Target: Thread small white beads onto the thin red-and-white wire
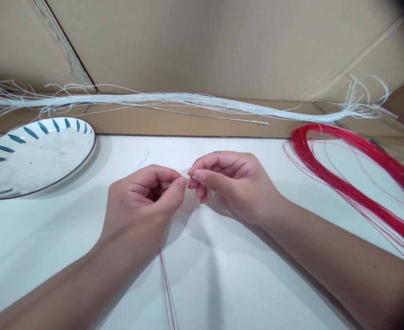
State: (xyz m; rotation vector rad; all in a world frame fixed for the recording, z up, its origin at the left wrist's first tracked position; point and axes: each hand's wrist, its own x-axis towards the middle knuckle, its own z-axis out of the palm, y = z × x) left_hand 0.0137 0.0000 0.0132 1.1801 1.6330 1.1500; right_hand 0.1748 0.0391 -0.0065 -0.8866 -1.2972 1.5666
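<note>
My left hand [143, 197] is closed in a pinch, with a thin red cord [166, 284] running through its curled fingers and trailing out below the wrist toward the near edge. Opposite it, my right hand [234, 185] pinches thumb against forefinger. The two sets of fingertips nearly meet, and a tiny pale bit shows between them, too small to name. Whether the right fingers grip the cord's end cannot be made out. A thin pale line lies alongside the red cord.
A white plate with blue-green strokes [50, 156] stands at the left, holding small whitish bits. On the right lies a looped bundle of red cord [325, 172]. Along the back, a long bundle of white strands [188, 98] rests on cardboard [195, 123] beyond the white tabletop [257, 270].
</note>
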